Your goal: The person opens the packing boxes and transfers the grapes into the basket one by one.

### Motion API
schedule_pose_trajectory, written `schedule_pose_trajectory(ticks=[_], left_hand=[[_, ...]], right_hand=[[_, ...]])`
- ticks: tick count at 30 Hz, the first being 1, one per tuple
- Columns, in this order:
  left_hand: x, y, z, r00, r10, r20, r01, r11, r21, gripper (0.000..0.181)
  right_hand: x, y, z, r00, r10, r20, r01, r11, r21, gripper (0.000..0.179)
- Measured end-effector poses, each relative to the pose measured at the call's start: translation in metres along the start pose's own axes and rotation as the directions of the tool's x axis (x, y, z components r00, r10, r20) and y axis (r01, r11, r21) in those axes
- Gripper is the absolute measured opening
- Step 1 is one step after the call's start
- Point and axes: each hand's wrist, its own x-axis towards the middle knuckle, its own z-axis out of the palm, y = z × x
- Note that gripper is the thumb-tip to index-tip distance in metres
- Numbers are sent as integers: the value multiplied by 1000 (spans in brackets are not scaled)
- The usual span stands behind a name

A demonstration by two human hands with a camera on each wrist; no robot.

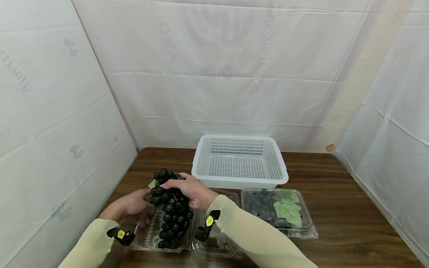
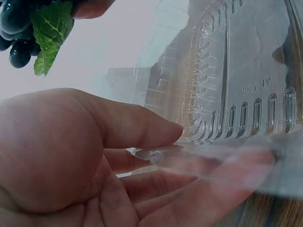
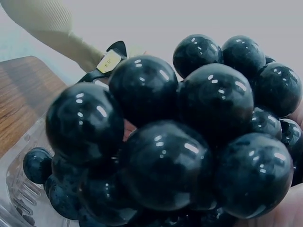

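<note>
My right hand (image 1: pixel 196 191) holds a bunch of black grapes (image 1: pixel 174 219) by its upper part, over a clear plastic box (image 1: pixel 147 235) at the left. The lower grapes hang down into or just above that box; which of the two I cannot tell. A green leaf (image 2: pixel 51 34) shows at the bunch's upper end. My left hand (image 1: pixel 132 206) pinches the box's edge between thumb (image 2: pixel 142 125) and fingers, as the left wrist view shows. In the right wrist view, big round grapes (image 3: pixel 163 163) cover most of my right hand.
Beside the left box lies another clear plastic box (image 1: pixel 209 243), partly under my right forearm. Further right, a closed clear box (image 1: pixel 246 203) contains dark grapes and a green leaf (image 1: pixel 289 212). Behind them stands a white perforated basket (image 1: pixel 239 181). White sheeting (image 1: pixel 214 100) surrounds the wooden table (image 1: pixel 338 208).
</note>
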Motion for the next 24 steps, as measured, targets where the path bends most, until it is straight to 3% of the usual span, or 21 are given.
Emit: schedule_pose_trajectory(ticks=[13, 17, 24], left_hand=[[1, 1, -1, 1000, 5, 8, -5, 1000, 15, 69], [0, 1, -1, 1000, 14, 17, -14, 1000, 17, 57], [-1, 0, 1, 1000, 22, 2, -22, 999, 28, 43]], right_hand=[[-8, -18, -8, 999, -22, 50, 17, 996, 91, 92], [-10, -24, -11, 999, -21, 37, 17, 994, 105, 100], [-13, -35, -17, 997, -70, 42, 65, 991, 120, 63]])
